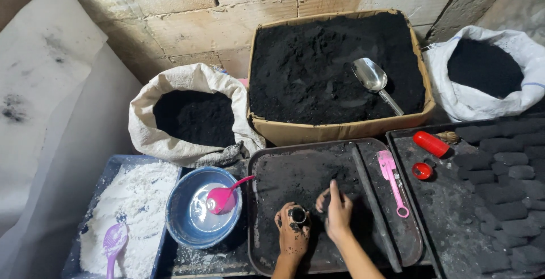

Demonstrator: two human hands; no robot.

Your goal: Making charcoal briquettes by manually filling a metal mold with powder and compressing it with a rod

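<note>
The person's left hand, smeared with black powder, is wrapped around a small dark cylindrical mould, fingers curled tight about its sides, its open mouth facing up and packed with black powder; the mould sits low over the near middle of a dark metal tray dusted with the same powder. The right hand lies just beside it, fingers held together and bent, tips pressed into a loose heap of black powder on the tray; whether it pinches any powder cannot be told.

To the left of the tray stands a blue bowl with a pink spoon resting in it; further left, a blue tub of white powder holds a purple spoon. Right of the hands, a pink tool lies on the tray's side strip; beyond it, a second tray carries rows of black pressed briquettes, a red cylinder and a red cap.

Behind, against the block wall, a cardboard box full of black powder has a metal scoop lying on top; a white sack of black powder stands to its left, another white sack to its right.
</note>
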